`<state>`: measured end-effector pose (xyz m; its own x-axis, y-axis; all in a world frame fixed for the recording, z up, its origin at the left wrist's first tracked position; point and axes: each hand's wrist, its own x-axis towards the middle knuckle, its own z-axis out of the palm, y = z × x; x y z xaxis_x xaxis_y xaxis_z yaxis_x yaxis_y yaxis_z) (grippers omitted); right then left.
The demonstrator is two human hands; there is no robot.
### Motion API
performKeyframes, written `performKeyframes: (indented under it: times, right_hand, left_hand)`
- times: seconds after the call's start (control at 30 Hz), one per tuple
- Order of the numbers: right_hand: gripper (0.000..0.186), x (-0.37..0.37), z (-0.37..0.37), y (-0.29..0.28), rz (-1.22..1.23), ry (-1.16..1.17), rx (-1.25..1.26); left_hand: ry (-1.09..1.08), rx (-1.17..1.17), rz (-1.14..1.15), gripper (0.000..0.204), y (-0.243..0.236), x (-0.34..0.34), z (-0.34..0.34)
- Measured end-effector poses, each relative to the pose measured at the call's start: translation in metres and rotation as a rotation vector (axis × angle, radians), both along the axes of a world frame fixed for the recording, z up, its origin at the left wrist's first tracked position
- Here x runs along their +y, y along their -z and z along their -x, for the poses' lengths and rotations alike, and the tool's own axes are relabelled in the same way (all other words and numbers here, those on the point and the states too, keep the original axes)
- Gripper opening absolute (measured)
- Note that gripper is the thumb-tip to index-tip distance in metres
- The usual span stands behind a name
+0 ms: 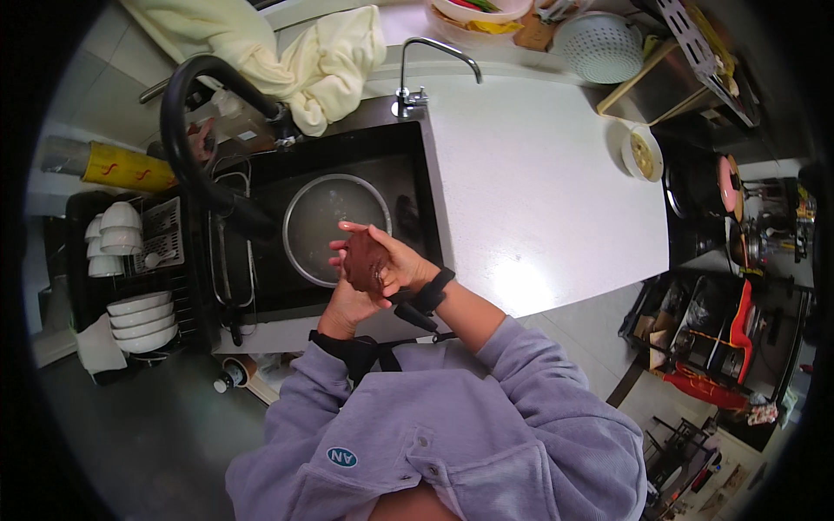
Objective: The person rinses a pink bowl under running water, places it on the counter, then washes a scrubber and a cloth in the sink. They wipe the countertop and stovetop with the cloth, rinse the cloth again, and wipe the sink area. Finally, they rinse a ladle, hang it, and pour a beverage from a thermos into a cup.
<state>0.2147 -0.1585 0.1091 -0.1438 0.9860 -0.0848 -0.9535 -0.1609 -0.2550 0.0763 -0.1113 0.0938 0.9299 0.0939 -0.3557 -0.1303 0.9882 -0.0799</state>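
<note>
Over the black sink [269, 300], both my hands hold a dark red-brown, wet-looking piece of meat [365, 260]; its exact kind I cannot tell. My left hand [349, 306] cups it from the left and below, with fingertips showing past its left edge. From the right, my right hand [401, 265] grips it, the fingers curled along its near side and another reaching across the top. Beneath the hands, a round metal basin [295, 208] with cloudy water stands in the sink. The hands cover its near right rim.
A black faucet [178, 130] arches over the sink's left side. To the left stands a dish rack with white bowls [143, 323]. A slim chrome tap [404, 100] rises behind the white counter [521, 191], which carries a bowl of food [641, 154] at right.
</note>
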Motion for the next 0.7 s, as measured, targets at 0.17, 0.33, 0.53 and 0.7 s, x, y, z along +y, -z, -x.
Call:
performKeyframes:
  times: [0.17,0.33,0.53,0.7]
  right_hand:
    - [0.023,0.011,-0.016,-0.010,0.318,-0.137,-0.296]
    - [0.022,0.034,-0.028,-0.013,0.254,-0.182,-0.683]
    - [0.025,0.059,-0.021,0.006,0.199,-0.166,-1.239]
    - [0.031,0.062,-0.006,0.028,0.194,-0.085,-1.797]
  left_hand:
    - [0.094,-0.020,-0.117,0.056,-0.011,0.006,0.004]
    - [0.265,0.113,-0.355,0.026,-0.020,0.030,0.000]
    - [0.272,0.449,-0.723,0.010,-0.015,0.032,-0.013]
    - [0.364,0.937,-1.472,0.027,0.020,0.017,-0.033]
